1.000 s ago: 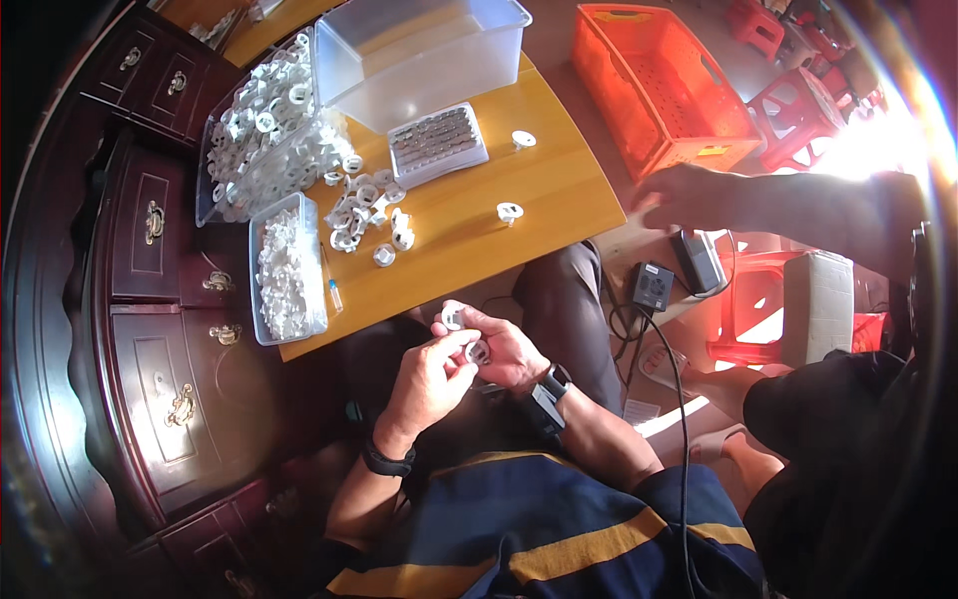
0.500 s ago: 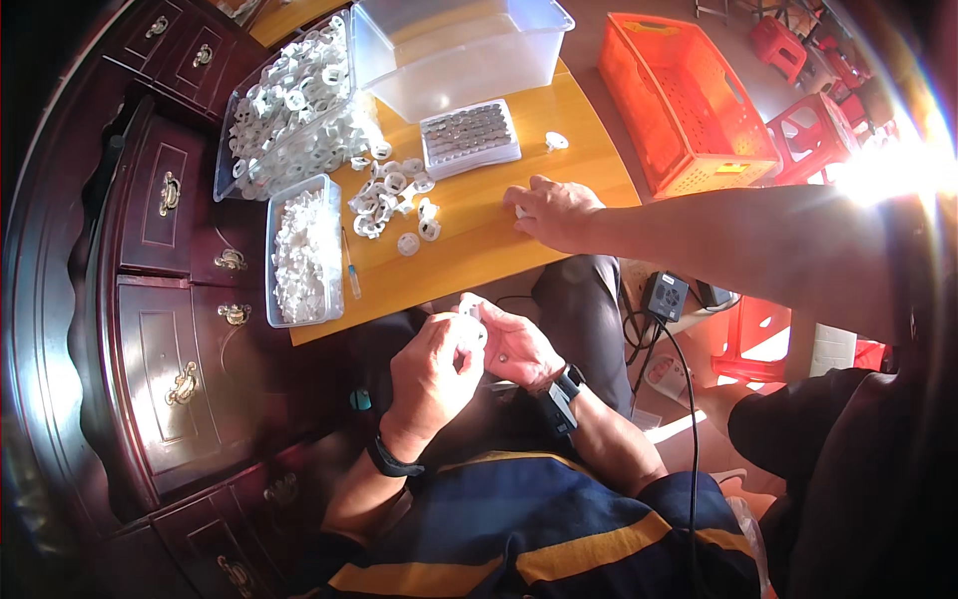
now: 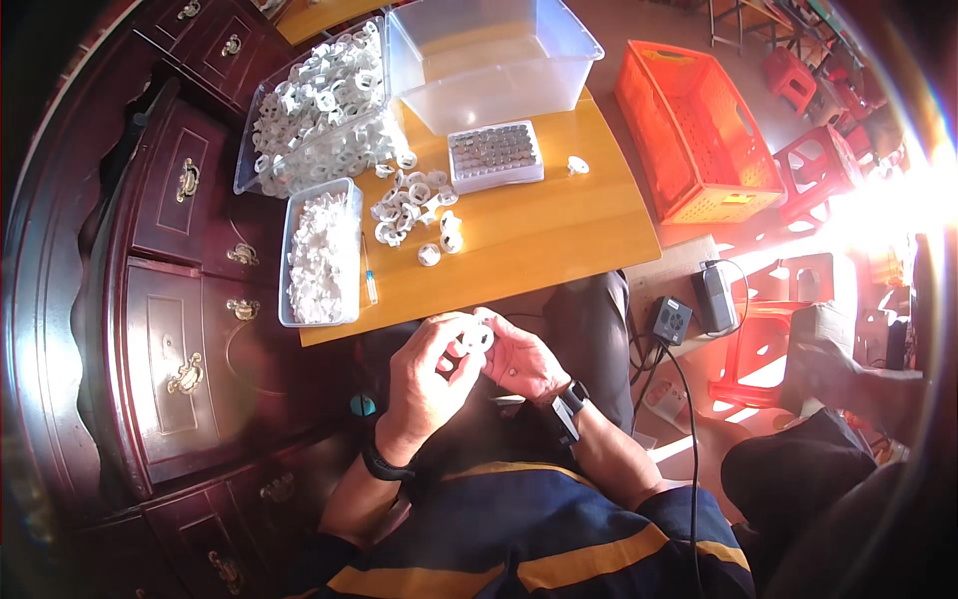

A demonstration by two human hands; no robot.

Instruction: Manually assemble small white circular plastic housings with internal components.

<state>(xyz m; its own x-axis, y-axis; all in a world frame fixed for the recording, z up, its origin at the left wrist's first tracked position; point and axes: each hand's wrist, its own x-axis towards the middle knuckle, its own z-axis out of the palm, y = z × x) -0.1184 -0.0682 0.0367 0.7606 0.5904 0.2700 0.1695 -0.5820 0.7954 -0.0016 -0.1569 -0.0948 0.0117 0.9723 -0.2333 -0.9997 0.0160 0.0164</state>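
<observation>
Co-worker's arm that reached over the right side of the table half a second ago is gone from the tabletop; a sleeve and hand (image 3: 848, 374) now sit low at the right, near the red stool (image 3: 798, 290), well apart from the work. So nothing crowds the table now, judged free for the next pick

Person's own hands have barely moved: left hand (image 3: 424, 374) and right hand (image 3: 519, 361) stay together just off the near edge of the yellow table (image 3: 559, 240), over the lap. Small white ring part (image 3: 477, 337) is pinched between them. Left fingers curled tight round its left side, right fingers half closed, cupping it from the right; cannot tell which hand bears the load. Looks like assembly on this piece is mid-way, not finished

On the table, nothing shifted apart from the camera tilt:
- loose pile of white rings (image 3: 409, 205) near the middle
- narrow tray of white bits (image 3: 321, 255) at the left edge
- clear bin of rings (image 3: 319, 100) at the far left corner
- empty clear tub (image 3: 489, 55) at the far edge
- flat box of small metal pieces (image 3: 496, 155) just in front of it

Orange crate (image 3: 689, 130) on the floor to the right
</observation>
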